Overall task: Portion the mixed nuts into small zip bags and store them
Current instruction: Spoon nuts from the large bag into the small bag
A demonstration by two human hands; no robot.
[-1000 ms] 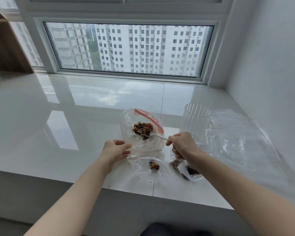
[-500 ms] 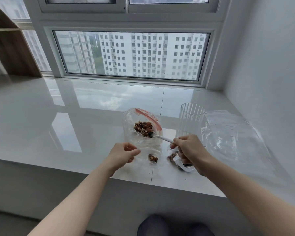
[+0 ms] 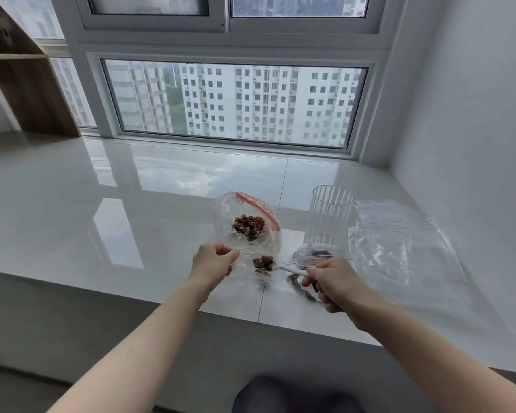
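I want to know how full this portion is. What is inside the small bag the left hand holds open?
Inside the small bag, a few mixed nuts and the white spoon tip. The left hand hides its left edge.

A glossy, mirror-smooth tiled tabletop is seen; clear crinkled plastic bags, a ribbed transparent cup, a white plastic spoon, matt wood shelving far left.

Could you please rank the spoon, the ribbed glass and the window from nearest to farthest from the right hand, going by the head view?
1. Spoon: held in the right hand.
2. Ribbed glass: just behind that hand.
3. Window: far back.
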